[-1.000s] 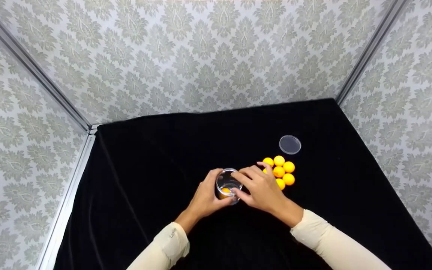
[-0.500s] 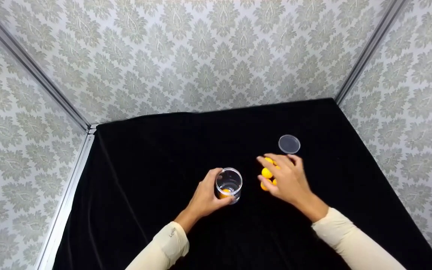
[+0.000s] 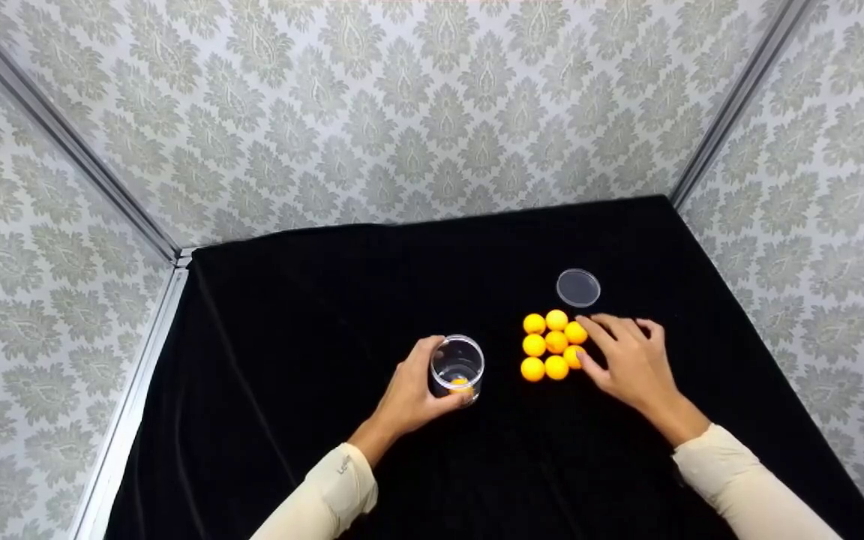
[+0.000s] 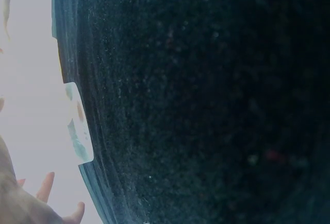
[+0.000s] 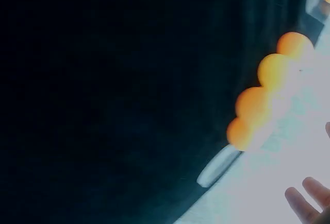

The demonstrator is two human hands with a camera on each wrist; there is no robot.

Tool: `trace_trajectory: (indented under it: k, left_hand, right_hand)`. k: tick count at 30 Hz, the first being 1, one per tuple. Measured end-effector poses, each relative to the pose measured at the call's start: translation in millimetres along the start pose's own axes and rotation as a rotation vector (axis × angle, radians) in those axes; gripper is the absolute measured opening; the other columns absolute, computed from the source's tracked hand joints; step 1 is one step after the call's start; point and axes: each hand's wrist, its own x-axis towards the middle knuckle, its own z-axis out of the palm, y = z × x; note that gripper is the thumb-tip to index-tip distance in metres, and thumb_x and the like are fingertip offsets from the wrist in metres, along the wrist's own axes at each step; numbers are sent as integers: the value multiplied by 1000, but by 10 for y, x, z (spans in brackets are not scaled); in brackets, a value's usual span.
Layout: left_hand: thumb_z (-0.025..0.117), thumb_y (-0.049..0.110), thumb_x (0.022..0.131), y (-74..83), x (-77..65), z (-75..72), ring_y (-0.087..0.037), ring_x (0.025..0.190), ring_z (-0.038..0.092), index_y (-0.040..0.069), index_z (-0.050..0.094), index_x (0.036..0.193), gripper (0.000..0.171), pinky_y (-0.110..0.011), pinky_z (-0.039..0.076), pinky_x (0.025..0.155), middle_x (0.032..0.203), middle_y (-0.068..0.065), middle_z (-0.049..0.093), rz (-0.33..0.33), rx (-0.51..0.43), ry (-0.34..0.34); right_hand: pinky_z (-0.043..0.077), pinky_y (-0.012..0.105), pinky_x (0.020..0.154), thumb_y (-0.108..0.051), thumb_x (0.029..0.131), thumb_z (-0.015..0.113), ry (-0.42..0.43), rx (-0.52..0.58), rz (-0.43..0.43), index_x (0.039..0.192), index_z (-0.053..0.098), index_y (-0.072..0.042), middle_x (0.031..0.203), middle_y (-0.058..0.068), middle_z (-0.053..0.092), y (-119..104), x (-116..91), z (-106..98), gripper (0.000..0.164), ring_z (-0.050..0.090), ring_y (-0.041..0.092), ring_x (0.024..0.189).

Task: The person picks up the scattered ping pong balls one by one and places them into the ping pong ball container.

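Observation:
My left hand (image 3: pixel 411 390) grips a clear plastic jar (image 3: pixel 459 360) from its left side, thumb across the near side. The jar's open mouth faces up, and one orange ball (image 3: pixel 461 384) lies at the bottom. To the right, several orange table tennis balls (image 3: pixel 556 343) sit close together in rows on black cloth. My right hand (image 3: pixel 627 364) is at the right side of this group, fingers spread and bent a little. Its thumb and index fingertips are right at the balls of the right column. In the right wrist view, the balls (image 5: pixel 278 72) show in a line, with fingers (image 5: pixel 301 203) low at right.
A round clear lid (image 3: pixel 578 288) lies flat behind the balls. Black cloth (image 3: pixel 327 300) covers the table. Patterned walls (image 3: pixel 432 112) with metal corner posts (image 3: pixel 747 97) enclose the back and sides.
My right hand has left the jar's mouth and passed over the balls to their right side. The ball inside the jar has shifted slightly right. My left hand stays on the jar.

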Motion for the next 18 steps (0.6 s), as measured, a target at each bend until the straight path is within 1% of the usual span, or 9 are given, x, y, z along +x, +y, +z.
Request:
trace_trajectory:
  k: [3, 7, 9, 14, 18]
  left_hand:
    - [91, 48, 68, 5, 5, 1, -26, 113, 69, 18, 46, 143, 92, -40, 54, 98, 132, -10, 64, 0, 0, 2]
    - [91, 49, 68, 15, 5, 6, -26, 111, 69, 21, 47, 143, 91, -39, 54, 97, 131, -9, 64, -9, 0, 5]
    - [91, 51, 69, 18, 4, 8, -26, 111, 69, 22, 46, 143, 91, -38, 54, 97, 131, -8, 64, -10, 3, 5]
    - [91, 52, 68, 16, 4, 9, -24, 111, 68, 23, 46, 142, 91, -38, 54, 96, 130, -7, 64, -8, 6, 6]
    - [91, 52, 68, 14, 7, 8, -25, 110, 69, 23, 47, 142, 91, -38, 54, 96, 129, -7, 65, -10, 6, 9]
  right_hand:
    - [39, 60, 91, -39, 79, 79, -53, -2, 3, 130, 70, -20, 115, 8, 71, 32, -100, 43, 55, 67, 32, 99]
    - [40, 60, 92, -41, 81, 77, -121, -7, 6, 131, 69, -21, 114, 5, 71, 44, -196, 106, 54, 67, 30, 100]
    - [41, 60, 91, -42, 81, 77, -131, -10, 3, 130, 69, -21, 113, 4, 71, 51, -228, 139, 53, 67, 30, 100]
    - [42, 61, 88, -41, 79, 80, -120, -21, -19, 126, 70, -19, 110, 6, 72, 65, -275, 217, 53, 68, 31, 97]
    - [42, 62, 88, -40, 79, 80, -139, -36, -27, 126, 71, -19, 109, 6, 72, 63, -304, 263, 52, 68, 31, 96]
